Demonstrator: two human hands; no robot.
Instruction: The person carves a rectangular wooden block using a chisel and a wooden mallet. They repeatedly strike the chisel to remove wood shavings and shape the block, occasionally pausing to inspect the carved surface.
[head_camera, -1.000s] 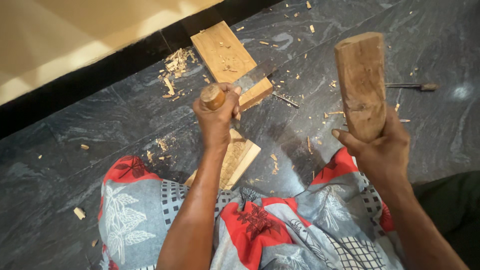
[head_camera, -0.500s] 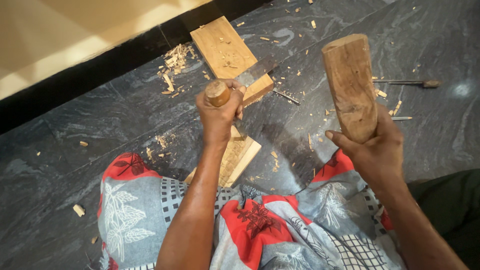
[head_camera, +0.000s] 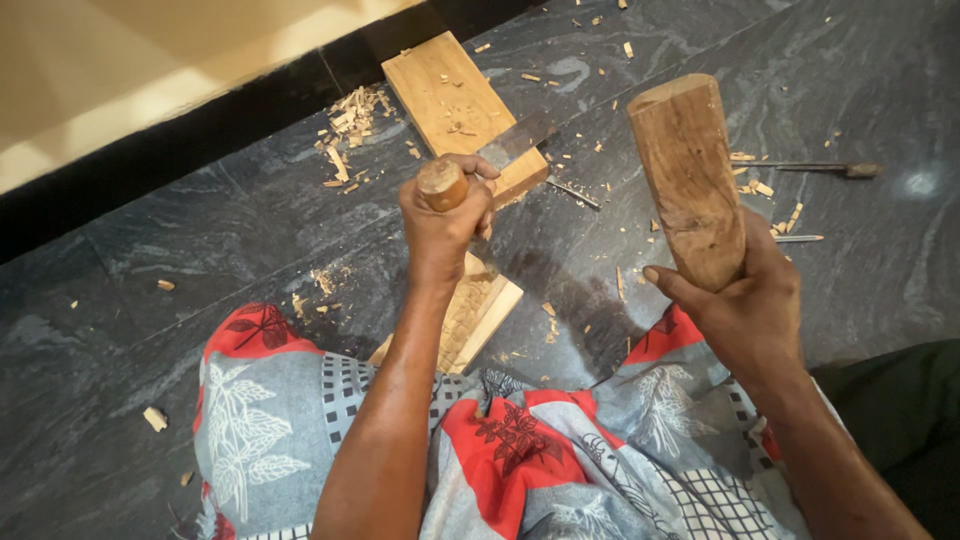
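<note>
With the left hand (head_camera: 445, 222) clenched around the wooden-handled flat steel chisel (head_camera: 470, 170) on the pale rectangular wood plank (head_camera: 440, 95), the right hand (head_camera: 745, 295), gripping the brown cylindrical wooden mallet (head_camera: 690, 180), has swung closer, mid-strike.

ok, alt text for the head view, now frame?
Seen from above, a seated person's left hand grips a chisel set on a wooden board, while the right hand holds a wooden mallet raised. Wood chips litter the dark stone floor.

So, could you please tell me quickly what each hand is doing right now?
Left hand: closed around the round wooden handle of a flat-bladed chisel.
Right hand: closed around a thick brown wooden mallet block, raised.
</note>
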